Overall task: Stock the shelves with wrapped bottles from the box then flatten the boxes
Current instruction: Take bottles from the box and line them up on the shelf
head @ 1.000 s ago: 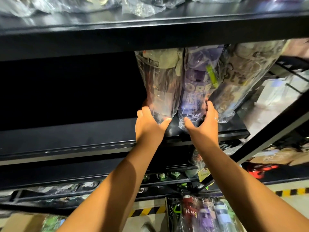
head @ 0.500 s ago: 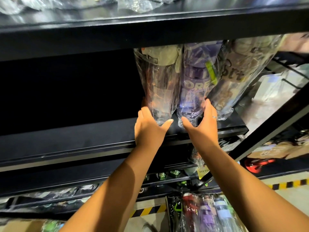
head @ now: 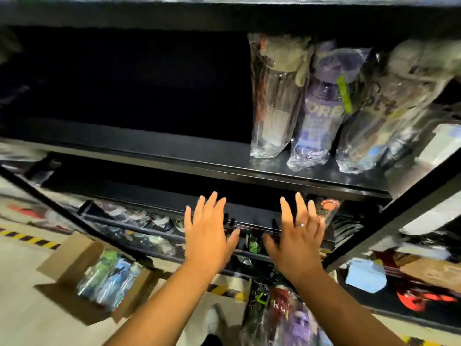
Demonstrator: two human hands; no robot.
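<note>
Three wrapped bottles stand side by side at the right of the black shelf: a clear one with a beige cap, a purple one and a larger clear one with lettering. My left hand and my right hand hover below the shelf's front edge, fingers spread and straight, holding nothing. An open cardboard box with several wrapped bottles inside sits on the floor at lower left. More wrapped bottles lie just below my right arm.
The shelf's left part is dark and bare. A lower shelf holds several wrapped items. A black upright post slants along the right. Cardboard and red items lie at lower right. Yellow-black floor tape runs at left.
Both hands let go of the clear and purple bottles and drew back below the shelf edge with fingers spread. The view swung down and left, showing the box on the floor.
</note>
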